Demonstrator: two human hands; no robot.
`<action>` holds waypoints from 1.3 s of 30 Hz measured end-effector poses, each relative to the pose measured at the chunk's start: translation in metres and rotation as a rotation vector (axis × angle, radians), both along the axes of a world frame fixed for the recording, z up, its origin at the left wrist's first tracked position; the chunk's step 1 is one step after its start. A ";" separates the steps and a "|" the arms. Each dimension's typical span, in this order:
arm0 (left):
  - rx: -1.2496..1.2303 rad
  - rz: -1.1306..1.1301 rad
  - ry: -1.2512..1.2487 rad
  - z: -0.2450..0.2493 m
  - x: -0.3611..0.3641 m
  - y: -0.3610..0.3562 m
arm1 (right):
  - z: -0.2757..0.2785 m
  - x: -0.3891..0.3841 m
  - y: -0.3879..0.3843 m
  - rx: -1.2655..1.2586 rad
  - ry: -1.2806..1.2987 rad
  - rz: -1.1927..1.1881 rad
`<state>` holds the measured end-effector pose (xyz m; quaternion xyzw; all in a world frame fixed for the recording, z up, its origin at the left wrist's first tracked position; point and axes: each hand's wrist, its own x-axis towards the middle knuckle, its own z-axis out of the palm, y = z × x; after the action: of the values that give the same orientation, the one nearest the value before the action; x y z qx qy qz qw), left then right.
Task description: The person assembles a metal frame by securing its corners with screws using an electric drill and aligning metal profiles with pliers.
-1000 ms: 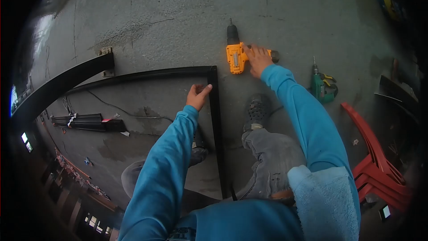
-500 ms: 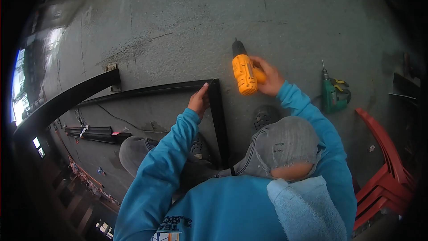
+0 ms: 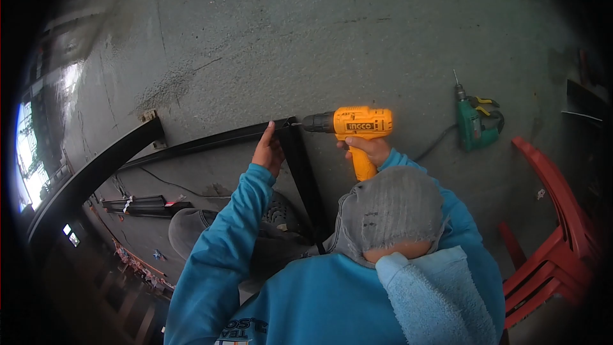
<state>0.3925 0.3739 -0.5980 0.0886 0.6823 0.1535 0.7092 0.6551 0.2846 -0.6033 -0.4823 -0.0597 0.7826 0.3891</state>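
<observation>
A black metal frame [image 3: 211,138] has a corner in front of me, where two bars meet. My left hand [image 3: 269,152] is closed on the bar just left of that corner, thumb on top. In my right hand [image 3: 369,149] is the grip of a yellow and black cordless drill [image 3: 363,121]. The drill lies level and points left, its bit at the outer side of the frame corner. Whether the bit touches the metal is too small to tell.
A green corded drill [image 3: 473,126] lies on the floor at the right, beside yellow-handled pliers [image 3: 483,105]. Further right stands a red chair [image 3: 550,243]. More black bars [image 3: 143,206] rest at the left, near a curved-looking black beam [image 3: 89,169].
The yellow drill has swung from pointing away from me to pointing left, and its bit has come to the frame corner. My left hand stays near the corner.
</observation>
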 end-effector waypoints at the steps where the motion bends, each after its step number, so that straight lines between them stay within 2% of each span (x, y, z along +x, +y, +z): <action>1: -0.009 -0.008 0.004 -0.001 0.000 0.004 | -0.004 -0.004 0.003 -0.009 0.004 -0.008; 5: -0.026 0.101 0.042 -0.001 0.010 0.002 | -0.007 -0.008 0.001 -0.189 0.010 0.050; 8: 0.023 0.145 -0.062 -0.013 0.006 -0.002 | -0.012 -0.011 0.003 -0.331 0.060 0.030; 14: -0.030 0.229 -0.032 -0.027 -0.005 -0.009 | -0.015 -0.014 0.003 -0.389 0.063 0.010; 31: -0.028 0.147 -0.009 -0.020 -0.002 -0.006 | -0.021 -0.016 0.002 -0.454 0.123 0.015; 39: -0.029 0.215 -0.019 -0.026 -0.004 -0.008 | -0.022 -0.018 0.004 -0.439 0.129 0.019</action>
<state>0.3884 0.3659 -0.6235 0.0032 0.6834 0.2200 0.6962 0.6367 0.2885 -0.6256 -0.5038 0.1323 0.8096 0.2705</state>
